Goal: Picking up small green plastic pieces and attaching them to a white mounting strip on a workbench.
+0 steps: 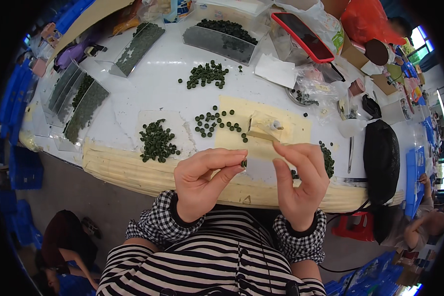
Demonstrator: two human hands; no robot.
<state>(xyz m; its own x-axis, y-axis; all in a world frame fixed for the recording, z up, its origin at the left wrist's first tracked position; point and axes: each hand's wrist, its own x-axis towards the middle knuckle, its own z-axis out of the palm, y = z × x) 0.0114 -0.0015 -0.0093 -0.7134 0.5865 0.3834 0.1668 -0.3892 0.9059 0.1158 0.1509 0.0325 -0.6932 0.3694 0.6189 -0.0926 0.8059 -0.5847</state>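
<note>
Now the left hand (200, 182) pinches a half-hidden green piece (244, 163) above the table (133, 101)! The right hand (305, 185), thumb and forefinger parted, looks empty, blocking part of a dark-green pile (327, 160).

I have a white counter (153, 101) before me, filling the middle of the frame, its near edge covered by a pale yellow layer (128, 170). Beneath it, at lower left, I see grey floor (126, 207). Blue crates (27, 167) line the left rim of my view, and more blue bins (380, 271) sit at lower right. A red plastic stool (355, 227) stands just above them. Bright windows (419, 42) glow at upper right, and a white strip light (443, 111) shines near the right edge.
</note>
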